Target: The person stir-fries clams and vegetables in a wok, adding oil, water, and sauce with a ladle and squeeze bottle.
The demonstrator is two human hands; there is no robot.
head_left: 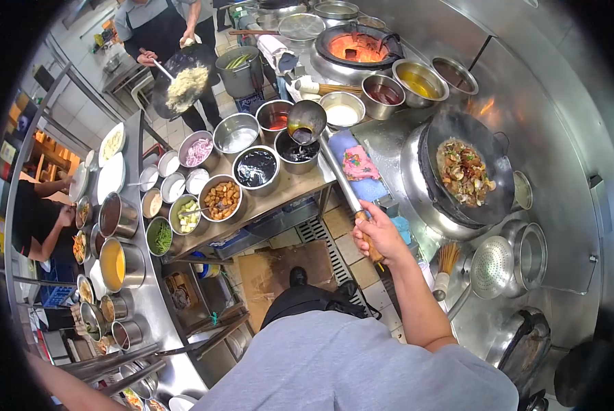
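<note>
My right hand (381, 234) is closed around the wooden handle of a long metal ladle (341, 175). The ladle's bowl, with dark liquid in it, hangs over a steel pot of dark sauce (296, 150), close to another pot of dark sauce (256, 167). To the right of my right hand, a black wok (500, 152) on the stove holds a browned mix of food (463, 171), with small flames behind it. Of my left arm only the forearm shows at the lower left edge; my left hand is not visible.
Several ingredient pots stand around a pot of brown cubes (222, 198). A person (157, 27) at the top left tips a wok of pale food. Another person's arms (50, 226) show at far left. A perforated strainer (492, 267) lies right; a lit burner (358, 46) glows at the back.
</note>
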